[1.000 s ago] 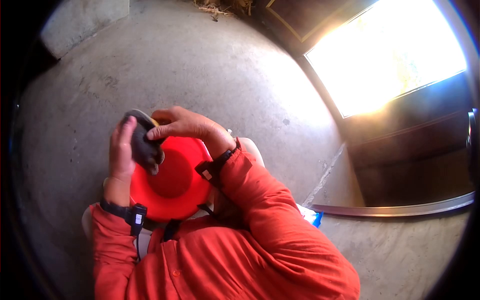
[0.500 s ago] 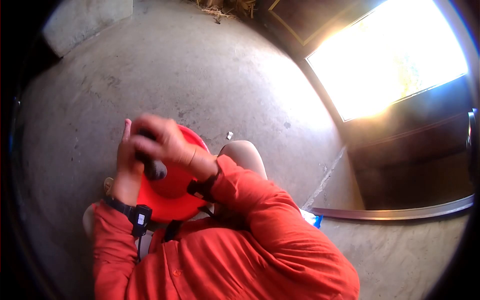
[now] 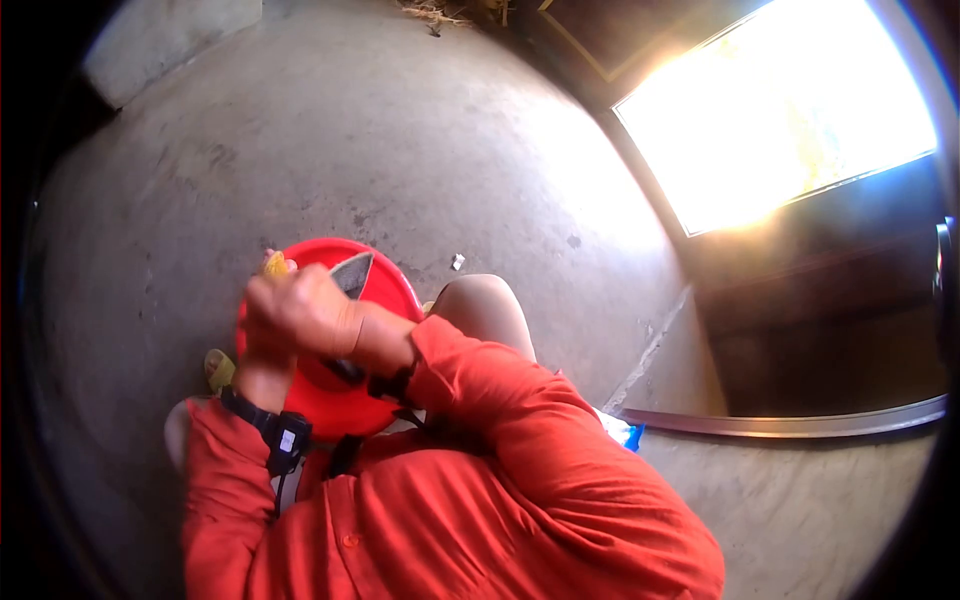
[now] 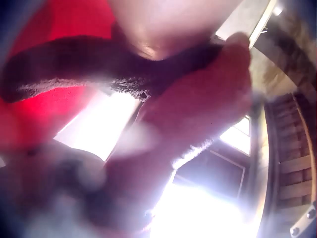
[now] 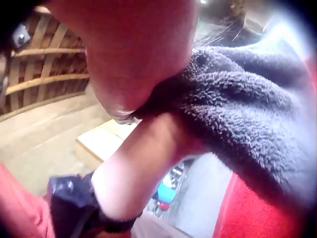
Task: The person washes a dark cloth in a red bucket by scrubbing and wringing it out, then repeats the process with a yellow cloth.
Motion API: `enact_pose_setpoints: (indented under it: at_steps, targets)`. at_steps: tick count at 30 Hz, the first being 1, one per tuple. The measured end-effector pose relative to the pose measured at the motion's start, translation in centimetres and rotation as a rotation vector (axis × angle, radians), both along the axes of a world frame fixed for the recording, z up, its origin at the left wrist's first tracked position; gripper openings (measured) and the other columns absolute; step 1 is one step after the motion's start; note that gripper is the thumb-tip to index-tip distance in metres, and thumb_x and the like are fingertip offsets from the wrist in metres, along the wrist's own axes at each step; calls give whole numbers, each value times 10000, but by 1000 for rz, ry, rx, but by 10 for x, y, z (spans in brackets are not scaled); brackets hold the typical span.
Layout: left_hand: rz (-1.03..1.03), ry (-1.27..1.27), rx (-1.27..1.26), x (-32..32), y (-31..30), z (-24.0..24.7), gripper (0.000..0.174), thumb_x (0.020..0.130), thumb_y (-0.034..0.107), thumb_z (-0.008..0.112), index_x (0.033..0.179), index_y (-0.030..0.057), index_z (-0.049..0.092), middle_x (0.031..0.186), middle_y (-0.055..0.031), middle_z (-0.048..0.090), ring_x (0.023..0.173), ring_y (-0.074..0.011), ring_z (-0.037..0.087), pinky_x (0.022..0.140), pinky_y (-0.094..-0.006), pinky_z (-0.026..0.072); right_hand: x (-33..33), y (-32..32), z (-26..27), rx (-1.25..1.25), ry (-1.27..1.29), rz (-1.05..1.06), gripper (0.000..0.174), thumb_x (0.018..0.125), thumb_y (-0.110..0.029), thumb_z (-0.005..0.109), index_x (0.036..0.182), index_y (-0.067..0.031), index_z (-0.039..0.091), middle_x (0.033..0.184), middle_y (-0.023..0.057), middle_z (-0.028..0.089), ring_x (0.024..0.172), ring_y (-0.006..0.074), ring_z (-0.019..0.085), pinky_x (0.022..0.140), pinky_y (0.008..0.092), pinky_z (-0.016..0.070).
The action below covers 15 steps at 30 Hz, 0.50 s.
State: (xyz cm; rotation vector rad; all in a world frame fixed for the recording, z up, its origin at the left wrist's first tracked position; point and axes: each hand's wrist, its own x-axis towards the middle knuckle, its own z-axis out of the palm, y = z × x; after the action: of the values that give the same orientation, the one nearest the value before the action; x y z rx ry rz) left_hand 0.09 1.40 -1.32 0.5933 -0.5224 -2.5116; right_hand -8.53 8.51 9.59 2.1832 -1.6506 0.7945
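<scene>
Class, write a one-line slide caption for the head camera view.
A person's left hand and right hand grip a grey fleece cloth together above a red basin; concrete floor beyond.

- Concrete floor (image 3: 400, 130): grey, stained, sunlit nr doorway.
- Sm. white scrap (image 3: 457, 262) lay on it.
- Straw litter (image 3: 440, 12) at far edge.
- Blue item (image 3: 630, 436) by metal strip (image 3: 800, 420).

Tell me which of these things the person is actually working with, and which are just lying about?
In use: the red bowl; the grey fuzzy cloth, gripped by the left hand and the right hand.

Lying about: a white scrap on the floor; a blue object beside the person; a metal strip; straw at the far edge.
</scene>
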Motion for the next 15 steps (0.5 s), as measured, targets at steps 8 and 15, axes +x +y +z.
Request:
enact_pose_setpoints:
  at_steps: [8,15]
  targets:
    - [-68,-187,103,-14,22,80,290,956,371,411,1055,130,540,959,-74,580,824,-231,575,696,-385,505,-44,-30,-11,264,-312,-281,281,826,-295,577,727,-38,521,624,163,592,579,348,608,501,450,483]
    - [-40,-39,21,-1,5,6,384,955,405,352,1141,121,534,1098,-75,572,971,-243,557,843,-400,458,-2,-6,-15,5,-125,58,135,737,-151,574,716,-81,460,605,72,507,428,233,521,381,354,407]
